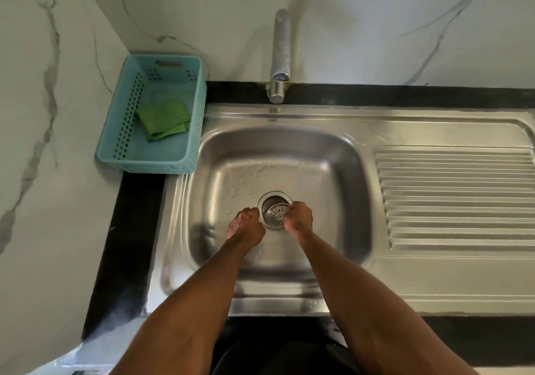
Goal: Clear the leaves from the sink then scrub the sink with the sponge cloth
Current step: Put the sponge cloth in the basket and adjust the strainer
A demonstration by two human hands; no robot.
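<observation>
The steel sink (341, 154) has a wet floor, and no leaves show in it. At its drain sits a round metal strainer (274, 210), tilted in the drain hole. My right hand (299, 215) pinches the strainer's right edge with its fingertips. My left hand (246, 224) rests on the sink floor against the drain's left rim, fingers curled together with nothing visible in them. A folded green sponge cloth (163, 118) lies in the teal basket (115, 131) to the left of the sink.
A chrome tap (280, 56) stands at the back, over the sink's far edge. A ribbed steel draining board (457, 198) lies to the right. Marble walls close off the left and back, and black counter edging frames the sink.
</observation>
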